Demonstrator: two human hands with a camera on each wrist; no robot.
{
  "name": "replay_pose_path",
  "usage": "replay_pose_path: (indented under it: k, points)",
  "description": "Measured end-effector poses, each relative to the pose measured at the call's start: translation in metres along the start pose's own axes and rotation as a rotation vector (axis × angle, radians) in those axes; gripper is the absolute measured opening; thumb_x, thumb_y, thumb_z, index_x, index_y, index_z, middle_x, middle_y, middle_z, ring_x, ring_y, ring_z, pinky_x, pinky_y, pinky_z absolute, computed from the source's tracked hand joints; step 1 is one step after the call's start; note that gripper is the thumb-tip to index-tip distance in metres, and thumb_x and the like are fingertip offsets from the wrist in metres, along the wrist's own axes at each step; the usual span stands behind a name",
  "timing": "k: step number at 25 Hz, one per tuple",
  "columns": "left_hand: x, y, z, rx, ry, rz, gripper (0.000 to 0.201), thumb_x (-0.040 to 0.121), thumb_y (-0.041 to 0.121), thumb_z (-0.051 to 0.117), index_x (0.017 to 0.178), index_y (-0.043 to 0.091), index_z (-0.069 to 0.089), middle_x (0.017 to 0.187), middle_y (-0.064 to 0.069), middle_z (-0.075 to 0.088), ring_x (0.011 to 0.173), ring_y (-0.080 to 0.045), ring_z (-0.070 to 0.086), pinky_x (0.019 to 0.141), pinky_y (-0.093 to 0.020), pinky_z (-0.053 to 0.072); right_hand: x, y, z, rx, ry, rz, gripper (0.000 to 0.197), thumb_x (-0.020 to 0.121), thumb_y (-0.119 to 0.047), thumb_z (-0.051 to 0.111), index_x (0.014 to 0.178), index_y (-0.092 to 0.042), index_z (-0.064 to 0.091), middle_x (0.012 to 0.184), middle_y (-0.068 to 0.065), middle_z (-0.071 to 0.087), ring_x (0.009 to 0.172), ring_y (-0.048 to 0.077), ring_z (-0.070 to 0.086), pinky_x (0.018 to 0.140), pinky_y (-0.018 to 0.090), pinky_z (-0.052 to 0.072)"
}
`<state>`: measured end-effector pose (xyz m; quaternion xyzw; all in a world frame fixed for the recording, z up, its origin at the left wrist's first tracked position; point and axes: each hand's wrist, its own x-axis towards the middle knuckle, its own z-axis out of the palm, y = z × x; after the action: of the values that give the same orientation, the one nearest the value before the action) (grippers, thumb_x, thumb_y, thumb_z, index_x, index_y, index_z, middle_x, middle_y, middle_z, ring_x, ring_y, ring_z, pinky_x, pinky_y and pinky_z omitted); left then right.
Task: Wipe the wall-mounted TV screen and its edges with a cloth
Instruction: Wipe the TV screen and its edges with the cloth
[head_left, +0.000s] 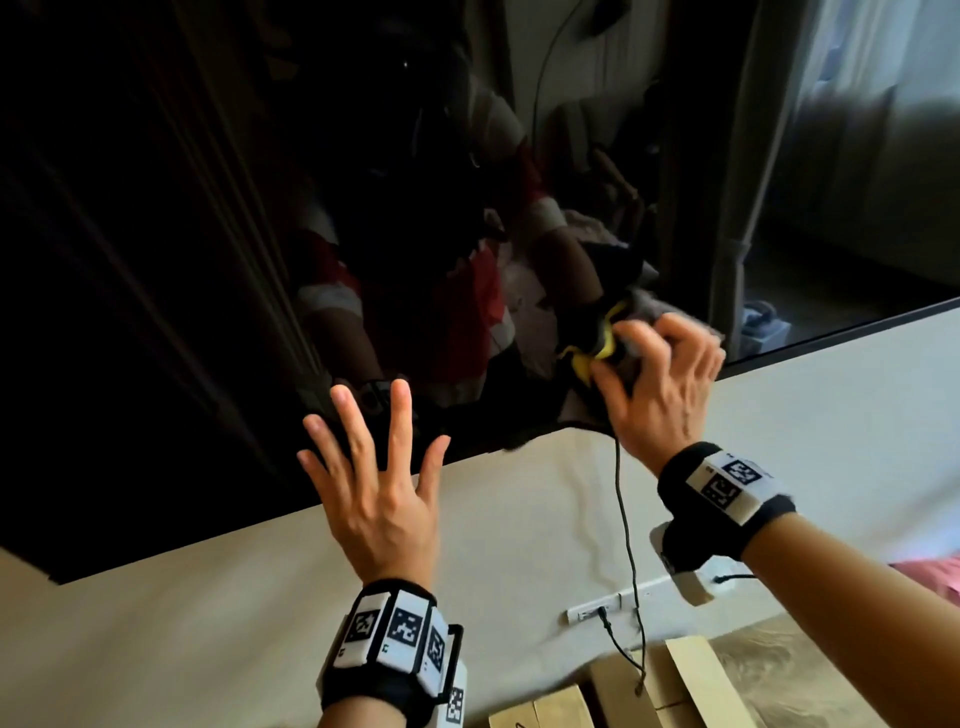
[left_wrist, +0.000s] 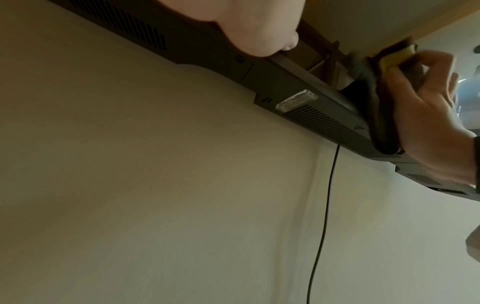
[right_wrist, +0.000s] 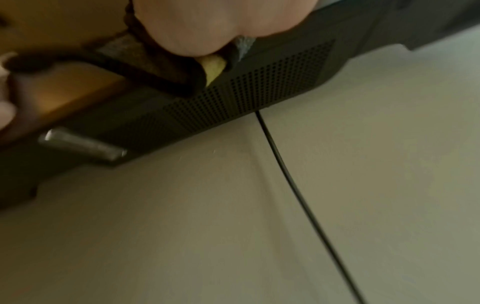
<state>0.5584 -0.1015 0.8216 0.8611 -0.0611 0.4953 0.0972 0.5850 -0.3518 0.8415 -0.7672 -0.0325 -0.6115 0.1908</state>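
TV screen (head_left: 218, 218), dark and glossy, fixed to a pale wall (head_left: 519, 530), fills the upper part of the head view; its bottom edge runs diagonally just beyond both hands. Nearest the camera: two forearms w/ black wristbands carrying square black-and-white markers. Left hand (head_left: 376, 470) is flat, fingers straight and spread apart, fingertips over the lower strip of the screen; probably bracing the panel so it doesn't rock while the other hand rubs, though actual contact can't be confirmed. Right hand (head_left: 662, 382), a bit further on, has its fingers curled round a bunched cloth (head_left: 597, 348), dark w/ a yellow patch, pushing it against the glass right at the bottom edge. In the left wrist view a fold of the cloth drapes over the edge onto the vented underside (left_wrist: 324, 121), so screen and edge look to be covered in one pass. A thin black cable (head_left: 626, 525) hangs from under the TV, close by the right hand, down the wall toward a white wall plate (head_left: 605, 610) and cardboard boxes (head_left: 649, 691) below; worth not snagging. Farthest: reflections in the screen of the person and a curtained window.
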Motion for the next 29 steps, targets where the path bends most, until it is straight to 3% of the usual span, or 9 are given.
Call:
replay_pose_path:
  k: [2,5,9,13,17,21,24,28,29]
  points:
    - [0.001,0.002,-0.001,-0.039,-0.004,-0.009,0.067,0.097,0.045,0.055,0.153,0.030,0.022,0.160,-0.013,0.010,0.144,-0.045,0.018,0.113,-0.060,0.022,-0.005,-0.007,0.000,0.054,0.020,0.143,0.037,0.088,-0.041,0.054,0.117,-0.021,0.043,0.110,0.006,0.034,0.099,0.027,0.037,0.086,0.038,0.028]
    - [0.002,0.014,-0.004,-0.133,-0.011,-0.008,0.064,0.097,0.042,0.054,0.151,0.027,0.023,0.160,-0.011,0.010,0.144,-0.045,0.017,0.113,-0.059,0.019,-0.016,-0.006,-0.001,0.016,-0.055,-0.042,0.034,0.092,-0.043,0.049,0.117,-0.022,0.042,0.109,0.006,0.035,0.095,0.027,0.039,0.084,0.038,0.030]
    - [0.022,0.044,-0.002,-0.159,-0.012,0.191,0.060,0.099,0.044,0.049,0.150,0.029,0.024,0.159,-0.007,0.015,0.142,-0.040,0.023,0.115,-0.050,0.016,0.010,0.022,-0.011,0.037,0.114,0.351,0.035,0.088,-0.033,0.049,0.118,-0.018,0.038,0.114,0.017,0.043,0.107,0.027,0.037,0.098,0.032,0.027]
    - [0.045,0.087,0.003,-0.214,0.001,0.258,0.057,0.101,0.045,0.044,0.151,0.030,0.023,0.159,-0.006,0.016,0.146,-0.034,0.014,0.115,-0.050,0.016,-0.004,0.021,-0.011,0.020,-0.004,0.178,0.035,0.086,-0.032,0.051,0.116,-0.018,0.038,0.114,0.009,0.038,0.106,0.027,0.038,0.095,0.035,0.029]
    - [0.046,0.121,0.013,-0.210,-0.014,0.278,0.058,0.101,0.044,0.044,0.152,0.028,0.022,0.159,-0.010,0.017,0.146,-0.034,0.013,0.115,-0.052,0.014,0.022,0.055,-0.025,0.050,0.114,0.438,0.032,0.088,-0.030,0.046,0.116,-0.018,0.036,0.112,0.014,0.042,0.105,0.024,0.037,0.095,0.036,0.033]
    - [0.036,0.124,0.030,-0.089,-0.007,0.265,0.059,0.099,0.046,0.048,0.152,0.031,0.027,0.160,-0.008,0.011,0.146,-0.033,0.012,0.118,-0.051,0.004,0.017,0.084,-0.035,-0.011,-0.012,0.205,0.033,0.088,-0.034,0.050,0.114,-0.017,0.039,0.112,0.009,0.040,0.102,0.026,0.040,0.092,0.033,0.032]
    - [0.034,0.127,0.036,-0.023,0.025,0.254,0.058,0.099,0.046,0.050,0.151,0.029,0.030,0.159,-0.011,0.017,0.146,-0.035,0.013,0.120,-0.052,0.005,0.038,0.117,-0.046,0.054,0.130,0.502,0.033,0.089,-0.034,0.049,0.115,-0.017,0.038,0.112,0.013,0.043,0.106,0.024,0.037,0.095,0.038,0.034]
    - [0.027,0.136,0.033,-0.016,0.008,0.194,0.062,0.099,0.041,0.051,0.153,0.026,0.025,0.161,-0.011,0.008,0.148,-0.038,0.008,0.117,-0.057,0.008,0.022,0.133,-0.055,0.015,-0.067,0.115,0.038,0.088,-0.038,0.052,0.117,-0.018,0.039,0.114,0.008,0.037,0.105,0.025,0.038,0.093,0.034,0.030]
    - [0.026,0.142,0.032,-0.027,0.003,0.169,0.063,0.098,0.040,0.052,0.153,0.025,0.026,0.162,-0.011,0.006,0.148,-0.038,0.006,0.117,-0.058,0.009,0.030,0.151,-0.059,0.006,-0.046,0.136,0.038,0.088,-0.037,0.052,0.117,-0.018,0.038,0.113,0.008,0.038,0.105,0.025,0.038,0.092,0.036,0.031]
